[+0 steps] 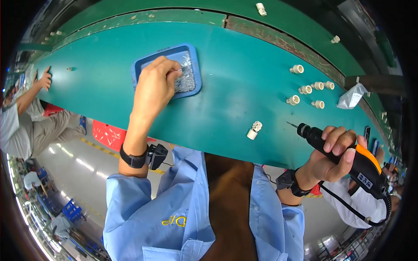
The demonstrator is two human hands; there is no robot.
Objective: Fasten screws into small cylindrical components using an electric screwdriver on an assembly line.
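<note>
My left hand (153, 89) is over a blue plastic tray (197, 65), its thumb and fingers pinched together. Small shiny metal pieces, which look like screws (187, 81), lie in the tray's right part. Whatever is between the fingertips is too small to make out. On the right, my right hand (335, 152) grips a black and orange electric screwdriver (368, 162), its thin bit pointing left above the green worktop (226, 113). Between the hands, nearer the front edge, lies a white fitting (254, 130) made of a ribbed part and a smooth round part.
Several cream round fittings (305, 89) stand on the right of the worktop, near a clear plastic bag (352, 96). More white parts (261, 9) lie on the green strip behind. A co-worker's hand (45, 79) rests at the far left; another person (344, 202) is at right.
</note>
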